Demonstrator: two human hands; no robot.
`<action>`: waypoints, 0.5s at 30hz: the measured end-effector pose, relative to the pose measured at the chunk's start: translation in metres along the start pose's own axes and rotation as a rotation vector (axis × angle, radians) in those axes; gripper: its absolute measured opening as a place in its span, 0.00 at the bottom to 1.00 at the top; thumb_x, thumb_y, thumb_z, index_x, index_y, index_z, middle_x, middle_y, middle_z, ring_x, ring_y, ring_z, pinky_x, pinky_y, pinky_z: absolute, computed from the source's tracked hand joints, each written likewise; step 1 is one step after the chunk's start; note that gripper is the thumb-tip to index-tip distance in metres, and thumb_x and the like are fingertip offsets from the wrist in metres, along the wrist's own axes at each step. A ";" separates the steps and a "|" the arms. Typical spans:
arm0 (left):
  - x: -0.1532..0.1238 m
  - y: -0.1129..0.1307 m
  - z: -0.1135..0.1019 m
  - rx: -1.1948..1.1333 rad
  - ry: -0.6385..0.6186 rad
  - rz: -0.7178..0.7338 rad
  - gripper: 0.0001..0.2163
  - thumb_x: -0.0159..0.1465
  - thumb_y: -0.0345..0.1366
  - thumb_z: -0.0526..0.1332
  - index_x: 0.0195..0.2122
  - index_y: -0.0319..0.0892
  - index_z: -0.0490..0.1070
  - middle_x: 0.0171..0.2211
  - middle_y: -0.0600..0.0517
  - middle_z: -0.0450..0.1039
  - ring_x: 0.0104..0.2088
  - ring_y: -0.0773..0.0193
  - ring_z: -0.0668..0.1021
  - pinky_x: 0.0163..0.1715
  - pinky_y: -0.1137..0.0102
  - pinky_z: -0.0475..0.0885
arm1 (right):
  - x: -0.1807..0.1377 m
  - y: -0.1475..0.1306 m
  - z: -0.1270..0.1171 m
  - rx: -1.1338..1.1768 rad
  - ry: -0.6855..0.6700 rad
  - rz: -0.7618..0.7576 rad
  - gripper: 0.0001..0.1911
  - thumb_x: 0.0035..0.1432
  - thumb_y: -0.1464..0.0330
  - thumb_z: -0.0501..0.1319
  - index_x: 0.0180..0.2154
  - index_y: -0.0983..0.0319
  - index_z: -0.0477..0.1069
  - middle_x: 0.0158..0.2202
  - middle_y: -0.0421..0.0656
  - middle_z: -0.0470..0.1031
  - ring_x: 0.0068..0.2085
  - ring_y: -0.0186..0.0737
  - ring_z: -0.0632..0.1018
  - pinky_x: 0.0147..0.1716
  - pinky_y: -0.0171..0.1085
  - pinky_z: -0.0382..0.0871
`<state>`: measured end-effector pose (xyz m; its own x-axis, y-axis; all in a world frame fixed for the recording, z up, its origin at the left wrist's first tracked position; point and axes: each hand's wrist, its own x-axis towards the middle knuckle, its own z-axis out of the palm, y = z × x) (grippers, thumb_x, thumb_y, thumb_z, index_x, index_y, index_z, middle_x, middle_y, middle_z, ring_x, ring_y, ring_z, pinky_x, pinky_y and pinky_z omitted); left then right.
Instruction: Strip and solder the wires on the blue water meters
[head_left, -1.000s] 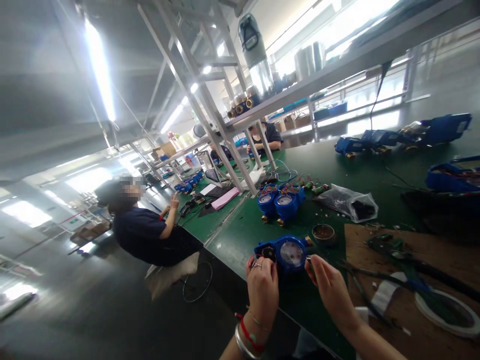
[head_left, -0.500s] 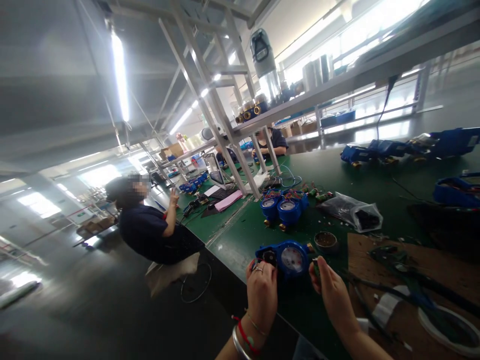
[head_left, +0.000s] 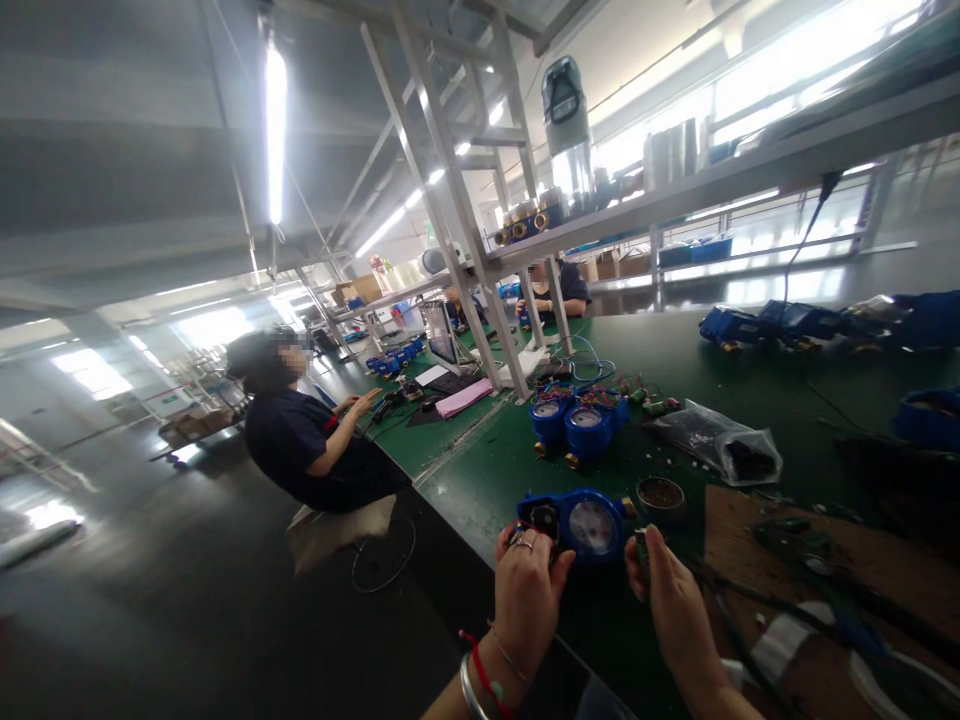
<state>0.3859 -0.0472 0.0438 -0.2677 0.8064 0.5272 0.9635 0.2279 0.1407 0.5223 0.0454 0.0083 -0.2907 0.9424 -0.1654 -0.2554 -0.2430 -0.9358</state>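
Note:
A blue water meter (head_left: 592, 527) with a round dial lies on the green bench in front of me. My left hand (head_left: 529, 580) has its fingers curled over the meter's left end, by the open dark compartment; its fingertips are partly hidden. Right of the meter, my right hand (head_left: 675, 595) is closed on a small green part (head_left: 641, 545) that looks like a circuit board, mostly covered by thumb and fingers. Behind the meter stand more blue water meters (head_left: 587, 428) with loose coloured wires on top.
A small round dish (head_left: 661, 496) sits behind my right hand, near a clear plastic bag (head_left: 724, 445) of dark parts. Cardboard (head_left: 727, 515) with cables lies right. A metal shelf (head_left: 630, 215) runs above the bench. A co-worker (head_left: 300, 430) sits at left.
The view has shifted, so most things appear farther right. My left thumb has spread out toward the dial. The co-worker's raised hand has come down. My right hand keeps its grip.

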 end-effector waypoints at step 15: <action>-0.001 -0.001 -0.002 0.008 -0.004 -0.001 0.08 0.66 0.33 0.55 0.29 0.41 0.66 0.28 0.51 0.72 0.32 0.60 0.77 0.49 0.53 0.69 | -0.001 -0.001 0.000 -0.052 0.006 -0.015 0.34 0.51 0.38 0.54 0.29 0.64 0.69 0.22 0.40 0.65 0.22 0.32 0.65 0.22 0.32 0.61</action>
<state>0.3852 -0.0494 0.0444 -0.2691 0.8085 0.5234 0.9630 0.2335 0.1344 0.5229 0.0446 0.0099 -0.2819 0.9473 -0.1524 -0.2118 -0.2163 -0.9531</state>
